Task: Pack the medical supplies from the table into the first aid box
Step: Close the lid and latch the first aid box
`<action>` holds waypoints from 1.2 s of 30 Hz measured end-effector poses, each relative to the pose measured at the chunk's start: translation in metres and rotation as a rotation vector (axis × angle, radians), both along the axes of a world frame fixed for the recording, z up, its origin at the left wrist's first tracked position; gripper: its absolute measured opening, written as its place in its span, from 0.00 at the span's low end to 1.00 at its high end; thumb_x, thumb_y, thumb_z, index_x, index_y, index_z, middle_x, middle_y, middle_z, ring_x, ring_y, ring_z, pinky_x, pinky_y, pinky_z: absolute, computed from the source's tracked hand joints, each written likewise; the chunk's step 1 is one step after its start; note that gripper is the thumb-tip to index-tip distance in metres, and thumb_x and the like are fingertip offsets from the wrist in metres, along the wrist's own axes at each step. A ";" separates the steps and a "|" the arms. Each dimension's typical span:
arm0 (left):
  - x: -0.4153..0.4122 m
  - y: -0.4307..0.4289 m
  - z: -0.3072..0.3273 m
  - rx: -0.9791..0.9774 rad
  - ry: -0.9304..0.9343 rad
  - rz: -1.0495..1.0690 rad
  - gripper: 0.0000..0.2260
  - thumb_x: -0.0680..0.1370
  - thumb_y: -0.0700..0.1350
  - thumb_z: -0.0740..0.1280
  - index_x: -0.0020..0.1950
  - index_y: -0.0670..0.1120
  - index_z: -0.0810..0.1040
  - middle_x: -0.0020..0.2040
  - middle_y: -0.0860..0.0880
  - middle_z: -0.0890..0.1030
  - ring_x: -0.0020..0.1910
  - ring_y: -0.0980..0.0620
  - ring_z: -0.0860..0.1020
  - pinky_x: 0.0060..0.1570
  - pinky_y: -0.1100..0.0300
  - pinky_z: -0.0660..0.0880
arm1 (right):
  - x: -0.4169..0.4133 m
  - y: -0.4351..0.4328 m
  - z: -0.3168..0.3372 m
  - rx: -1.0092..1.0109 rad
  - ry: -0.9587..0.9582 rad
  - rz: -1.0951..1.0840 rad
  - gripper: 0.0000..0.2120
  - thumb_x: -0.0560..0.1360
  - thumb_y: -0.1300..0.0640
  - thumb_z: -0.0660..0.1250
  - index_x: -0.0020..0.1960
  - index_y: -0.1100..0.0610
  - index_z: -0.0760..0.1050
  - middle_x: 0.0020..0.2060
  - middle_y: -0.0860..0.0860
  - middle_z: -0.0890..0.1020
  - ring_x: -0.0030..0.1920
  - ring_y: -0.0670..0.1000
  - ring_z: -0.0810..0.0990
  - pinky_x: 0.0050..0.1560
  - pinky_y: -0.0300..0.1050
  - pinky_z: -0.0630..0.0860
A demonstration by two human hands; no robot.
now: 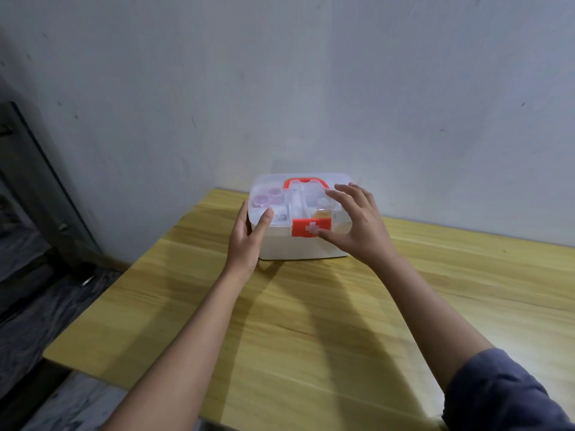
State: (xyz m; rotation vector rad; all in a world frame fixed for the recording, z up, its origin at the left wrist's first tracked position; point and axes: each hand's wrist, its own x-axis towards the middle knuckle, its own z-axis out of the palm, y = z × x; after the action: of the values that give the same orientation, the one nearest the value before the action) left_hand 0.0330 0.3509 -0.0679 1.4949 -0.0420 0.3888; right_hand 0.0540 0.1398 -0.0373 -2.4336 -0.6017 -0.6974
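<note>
A white first aid box (289, 247) stands near the far edge of the wooden table, its clear lid down. The lid carries a red handle (304, 182) on top and a red latch (311, 227) with a white cross at the front. Pink-capped containers (267, 197) and other supplies show through the lid. My left hand (249, 234) rests against the box's left front corner, thumb on the lid. My right hand (357, 225) is spread over the lid's right side, thumb touching the latch. Neither hand grips anything loose.
The yellow wooden table (311, 321) stretches toward me; its left edge drops to a dark patterned floor (46, 306). A pale wall (280, 88) rises just behind the box. A dark frame (40, 169) leans at the far left.
</note>
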 end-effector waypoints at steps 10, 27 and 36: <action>0.005 0.009 0.003 -0.009 0.092 -0.157 0.35 0.68 0.62 0.69 0.73 0.55 0.66 0.68 0.57 0.75 0.68 0.58 0.73 0.63 0.63 0.71 | -0.004 0.004 0.010 0.720 0.484 -0.003 0.31 0.75 0.41 0.60 0.74 0.46 0.54 0.75 0.47 0.58 0.75 0.48 0.57 0.72 0.48 0.57; 0.006 -0.102 0.006 0.047 0.127 -0.325 0.37 0.73 0.61 0.67 0.78 0.55 0.56 0.77 0.56 0.63 0.76 0.57 0.61 0.70 0.61 0.58 | -0.056 -0.099 0.009 0.760 0.371 -0.219 0.35 0.73 0.45 0.66 0.75 0.50 0.54 0.75 0.47 0.59 0.74 0.47 0.58 0.69 0.43 0.58; 0.023 -0.156 0.006 0.008 0.118 -0.369 0.33 0.77 0.54 0.66 0.79 0.53 0.55 0.78 0.55 0.60 0.77 0.55 0.58 0.67 0.63 0.58 | -0.056 -0.151 0.009 0.708 0.392 -0.247 0.40 0.71 0.44 0.68 0.75 0.49 0.51 0.76 0.46 0.57 0.75 0.47 0.55 0.68 0.43 0.58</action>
State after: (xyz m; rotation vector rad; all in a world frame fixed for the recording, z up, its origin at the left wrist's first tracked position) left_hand 0.0562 0.1945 -0.0615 1.4789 -0.2221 0.0029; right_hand -0.0024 -0.0116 -0.0283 -1.8974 0.1043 -0.4068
